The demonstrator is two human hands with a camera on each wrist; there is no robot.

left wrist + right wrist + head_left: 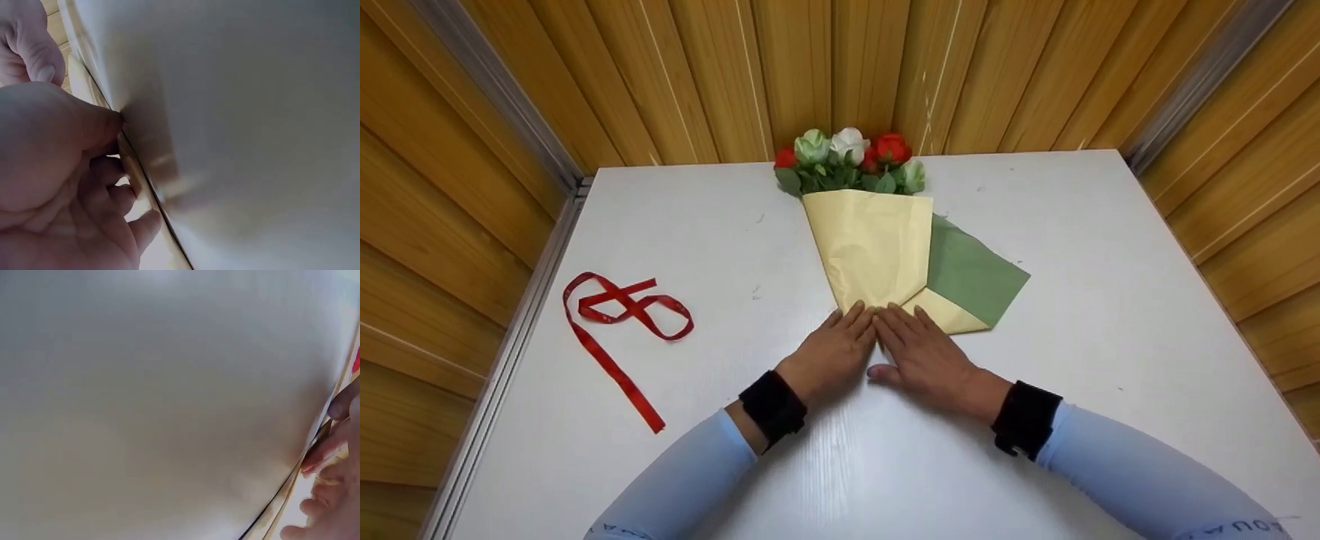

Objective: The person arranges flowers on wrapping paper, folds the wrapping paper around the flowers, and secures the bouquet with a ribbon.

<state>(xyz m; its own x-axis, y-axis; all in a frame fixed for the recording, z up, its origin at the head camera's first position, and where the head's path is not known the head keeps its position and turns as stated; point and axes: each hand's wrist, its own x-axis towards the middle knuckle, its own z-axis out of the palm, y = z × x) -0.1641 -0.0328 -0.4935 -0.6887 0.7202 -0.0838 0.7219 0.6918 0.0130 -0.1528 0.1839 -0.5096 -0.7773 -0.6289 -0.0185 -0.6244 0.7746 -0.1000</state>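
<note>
A bouquet of artificial-looking roses, red, white and pale green, lies with its blooms toward the back of the table. Cream wrapping paper is folded over its stems, which are hidden. To the right, the green side of the paper spreads out as a flap with a cream fold below it. My left hand presses the narrow lower end of the wrap with its fingers extended. Beside it, my right hand lays straight fingers on the folded paper, fingertips close to the left hand's.
A red ribbon lies loosely looped on the white table, left of the bouquet. Wood-patterned panels stand along the back and both sides, with metal posts at the corners. The blooms reach the table's back edge.
</note>
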